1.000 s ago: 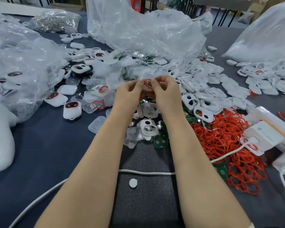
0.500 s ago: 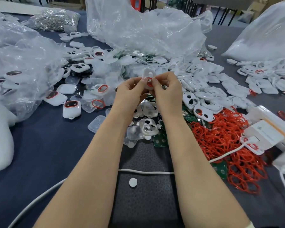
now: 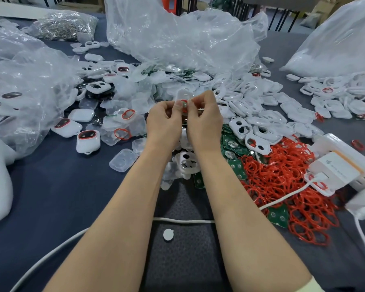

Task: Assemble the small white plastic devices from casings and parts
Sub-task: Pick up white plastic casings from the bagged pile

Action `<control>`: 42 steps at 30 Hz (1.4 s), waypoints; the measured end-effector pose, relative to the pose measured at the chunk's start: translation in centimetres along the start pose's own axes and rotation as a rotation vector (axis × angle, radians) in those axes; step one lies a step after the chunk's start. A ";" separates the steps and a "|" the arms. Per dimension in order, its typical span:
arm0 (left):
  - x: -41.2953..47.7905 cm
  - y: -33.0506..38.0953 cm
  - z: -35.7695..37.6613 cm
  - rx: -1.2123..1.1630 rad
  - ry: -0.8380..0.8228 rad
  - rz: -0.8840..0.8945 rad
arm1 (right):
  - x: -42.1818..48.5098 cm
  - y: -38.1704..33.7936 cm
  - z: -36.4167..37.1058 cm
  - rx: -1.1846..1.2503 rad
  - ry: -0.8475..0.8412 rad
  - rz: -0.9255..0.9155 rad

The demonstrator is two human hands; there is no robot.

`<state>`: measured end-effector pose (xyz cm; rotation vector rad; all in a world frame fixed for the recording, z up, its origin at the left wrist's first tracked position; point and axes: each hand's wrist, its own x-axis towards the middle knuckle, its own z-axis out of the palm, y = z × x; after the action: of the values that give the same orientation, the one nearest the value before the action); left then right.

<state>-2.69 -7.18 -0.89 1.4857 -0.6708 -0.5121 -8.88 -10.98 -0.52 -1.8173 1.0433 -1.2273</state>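
Left hand point(image 3: 163, 121), right hand point(image 3: 204, 121) both pinch casing point(image 3: 184, 95). Ring point(image 3: 184, 101) in it. Casing now pokes out at 12 o'clock of thumbs; hands closer than before.

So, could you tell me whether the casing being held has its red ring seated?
Cannot tell: a red ring shows against the white casing, pinched by left hand and right hand, whose fingers hide the fit.

The tablecloth point(image 3: 51, 197) was dark navy, plus a speckled dark grey mat point(image 3: 183, 260). The ring pile point(image 3: 282, 180) was bright orange-red, circuit boards point(image 3: 233, 144) green with silver dots, loose casings point(image 3: 291, 102) plain white. The held casing point(image 3: 184, 95) was white with a bit of red in it. The charger point(image 3: 333, 171) was white with an orange stripe.
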 end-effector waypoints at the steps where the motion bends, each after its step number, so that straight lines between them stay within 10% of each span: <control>1: 0.0 0.0 0.0 0.010 0.012 0.001 | 0.0 0.0 0.1 0.009 -0.005 0.010; 9: 0.1 -0.2 -0.3 -0.075 0.018 -0.030 | 0.7 0.3 -0.6 0.423 -0.194 0.388; 21: -0.2 -0.4 -0.5 -0.046 -0.122 0.003 | 1.2 1.0 -1.6 0.428 -0.182 0.385; 42: -0.7 -0.2 -0.2 0.168 -0.122 0.156 | 1.5 1.9 -2.2 -0.160 -0.138 0.162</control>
<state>-3.05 -6.59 -1.10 1.5526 -0.9368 -0.4370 -11.05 -13.44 -0.94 -1.8674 1.2129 -0.9316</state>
